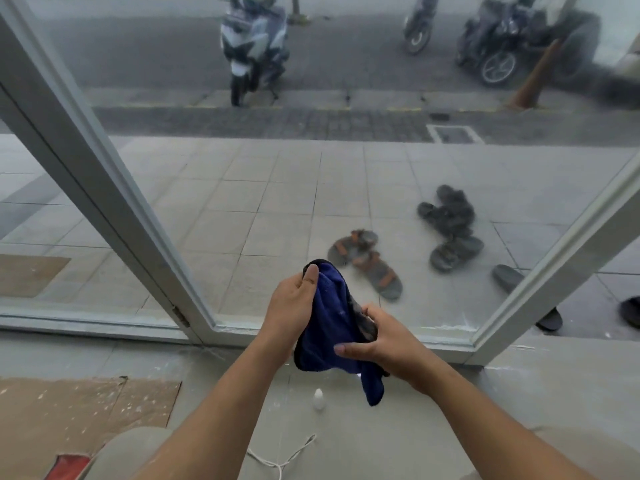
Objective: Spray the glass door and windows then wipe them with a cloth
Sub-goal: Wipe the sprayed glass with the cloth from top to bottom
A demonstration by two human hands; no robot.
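Glass: one large pane (277,188) fills the centre of the frame and is hazy across its surface. It is bounded by two white frame posts, the left post (104,188) slanting up to the upper left corner and the right post (561,251) at the right edge. A second pane (31,202) lies at the far left.

Beyond the glass, across the top of the frame: three scooters, namely a pale scooter (254,46), a small dark scooter (417,26) and a larger dark scooter (498,46). On the tiles at centre right: one brown-strapped pair of sandals (363,263) and a dark heap of sandals (446,220) whose count I cannot fix.

On the floor on my side: one cardboard sheet (69,410) at lower left, one white cord (287,459) and one small white object (318,399) at lower centre.

Task item: one blue cloth (329,323), bunched at lower centre in front of the pane's bottom edge; whether it touches the glass I cannot tell. My left hand (294,299) holds its upper end, thumb pressed on the top edge. My right hand (388,344) has its fingers curled round the lower bunch, with a tail hanging beneath.
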